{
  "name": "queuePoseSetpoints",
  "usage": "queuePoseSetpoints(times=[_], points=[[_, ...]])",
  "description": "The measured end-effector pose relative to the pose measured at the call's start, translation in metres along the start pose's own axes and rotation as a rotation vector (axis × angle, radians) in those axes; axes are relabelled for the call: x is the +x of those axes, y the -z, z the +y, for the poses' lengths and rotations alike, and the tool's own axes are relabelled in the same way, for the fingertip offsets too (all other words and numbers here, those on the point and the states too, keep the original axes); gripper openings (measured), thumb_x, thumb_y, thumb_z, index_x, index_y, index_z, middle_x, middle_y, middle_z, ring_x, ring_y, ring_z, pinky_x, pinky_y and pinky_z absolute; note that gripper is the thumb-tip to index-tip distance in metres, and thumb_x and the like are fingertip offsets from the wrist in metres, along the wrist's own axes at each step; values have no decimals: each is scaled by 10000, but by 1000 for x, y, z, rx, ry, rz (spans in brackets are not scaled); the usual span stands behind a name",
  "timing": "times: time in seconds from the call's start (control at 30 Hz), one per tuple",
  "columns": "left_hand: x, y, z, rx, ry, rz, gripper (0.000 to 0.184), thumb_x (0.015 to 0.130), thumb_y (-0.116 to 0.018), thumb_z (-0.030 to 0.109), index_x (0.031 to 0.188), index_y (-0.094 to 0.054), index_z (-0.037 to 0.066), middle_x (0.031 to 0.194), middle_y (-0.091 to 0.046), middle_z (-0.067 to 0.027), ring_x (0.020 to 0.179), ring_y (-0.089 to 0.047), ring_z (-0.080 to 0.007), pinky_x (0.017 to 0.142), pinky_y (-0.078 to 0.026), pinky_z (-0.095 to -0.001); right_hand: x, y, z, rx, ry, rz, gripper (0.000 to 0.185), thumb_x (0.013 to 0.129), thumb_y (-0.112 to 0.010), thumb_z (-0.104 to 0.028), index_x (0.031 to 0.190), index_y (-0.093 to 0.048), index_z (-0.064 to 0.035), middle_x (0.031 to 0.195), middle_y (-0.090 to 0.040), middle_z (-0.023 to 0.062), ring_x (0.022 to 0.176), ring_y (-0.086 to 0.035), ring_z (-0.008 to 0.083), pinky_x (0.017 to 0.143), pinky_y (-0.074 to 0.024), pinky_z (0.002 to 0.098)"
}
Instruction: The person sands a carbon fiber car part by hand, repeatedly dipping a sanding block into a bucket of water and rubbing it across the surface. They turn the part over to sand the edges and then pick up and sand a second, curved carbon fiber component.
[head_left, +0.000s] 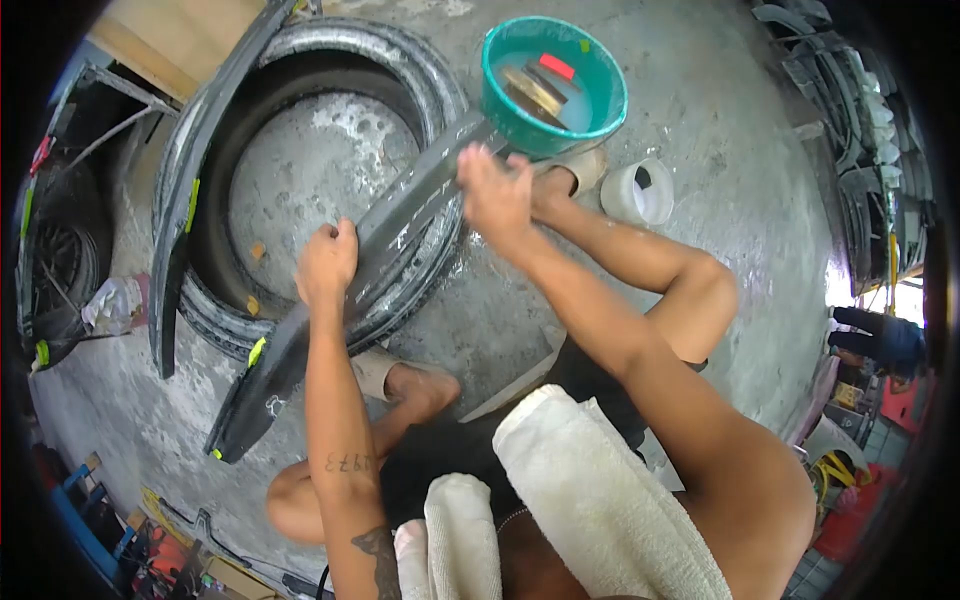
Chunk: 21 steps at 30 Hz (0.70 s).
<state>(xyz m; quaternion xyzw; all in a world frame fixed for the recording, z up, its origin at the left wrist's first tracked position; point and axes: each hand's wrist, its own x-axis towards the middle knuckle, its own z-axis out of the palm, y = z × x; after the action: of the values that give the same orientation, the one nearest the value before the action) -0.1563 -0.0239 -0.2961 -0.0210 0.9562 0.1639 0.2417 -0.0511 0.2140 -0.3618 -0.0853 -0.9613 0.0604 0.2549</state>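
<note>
Curled tight, the left hand (327, 265) grips an edge of a long dark panel (400, 212), which slants under both hands across a large tyre (428, 80). Over the panel's upper end hangs the right hand (497, 195), fingers partly spread but blurred; I can't tell whether it touches. Work looks underway rather than finished: pale streaks mark the surface between the hands, though how much is done can't be judged. Yellow-green tape (257, 352) clings below the left hand. Further left, a similar strip (176, 225) leans on the tyre, its condition unclear. Beyond the right hand, a teal basin (605, 88) holds blocks (535, 92) in cloudy liquid; rightward stands a white tub (618, 197).
</note>
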Motion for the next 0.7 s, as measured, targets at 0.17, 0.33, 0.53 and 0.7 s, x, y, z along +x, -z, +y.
queuePoseSetpoints(times=[0.17,0.33,0.53,0.7], points=[[3,-1,0,21,4,25,592,929,-432,535,1211,-723,103,1230,-698,-217,1184,-638,-402,1019,-474,-476,13,-10,-9,-18,-241,62,294,947,-599,-139,1221,-681,-73,1273,-704,101,1199,-644,206,1035,-335,566],[3,-2,-3,3,-1,32,592,912,-428,519,1205,-727,100,1228,-702,-212,1179,-643,-396,1033,-463,-475,8,13,9,71,-254,-24,343,993,-592,-195,1324,-674,-159,1320,-694,51,1346,-530,346,1045,-299,585],[3,2,2,24,16,0,590,907,-433,511,1211,-726,100,1244,-699,-205,1191,-641,-391,1040,-460,-469,-10,10,14,383,-257,30,303,1005,-620,-255,1279,-707,-162,1270,-695,140,1082,-710,314,891,-543,429],[3,-3,-2,25,32,-3,585,907,-437,506,1204,-728,96,1235,-702,-202,1181,-643,-397,1032,-465,-471,6,-1,38,492,-266,109,295,996,-628,-211,1271,-703,-134,1225,-710,131,1033,-704,363,885,-562,427]])
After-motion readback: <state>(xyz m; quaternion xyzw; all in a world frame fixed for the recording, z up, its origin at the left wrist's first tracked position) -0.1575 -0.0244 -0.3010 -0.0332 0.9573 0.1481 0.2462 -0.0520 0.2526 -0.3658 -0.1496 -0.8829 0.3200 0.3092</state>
